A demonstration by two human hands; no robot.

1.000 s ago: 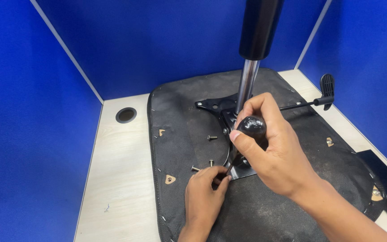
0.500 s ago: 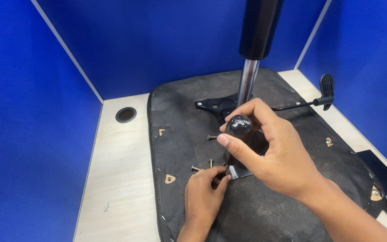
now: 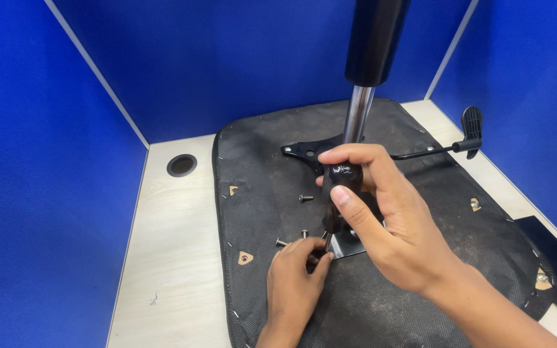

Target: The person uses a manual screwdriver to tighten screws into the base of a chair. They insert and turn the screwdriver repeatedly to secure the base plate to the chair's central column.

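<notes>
An upturned black fabric chair seat (image 3: 265,174) lies on the desk with a black metal mechanism plate (image 3: 307,152) on it and a chrome gas-lift column (image 3: 358,115) standing up from the plate. My right hand (image 3: 388,225) grips the black round handle of a screwdriver (image 3: 343,177), held upright over the plate's near corner. My left hand (image 3: 294,277) sits low on the seat, its fingertips pinching at the screwdriver's tip beside the plate's shiny edge (image 3: 346,245). Loose screws (image 3: 305,198) lie on the fabric just left of my hands.
A black lever with a paddle end (image 3: 470,125) sticks out to the right of the plate. The pale wooden desk (image 3: 175,238) has a round cable hole (image 3: 182,165) at the back left. Blue partition walls enclose it. A dark flat object (image 3: 556,251) lies at the right edge.
My right hand has turned on the screwdriver handle, the fingers shifting round it and slightly left. My left hand has stayed at the tip.
</notes>
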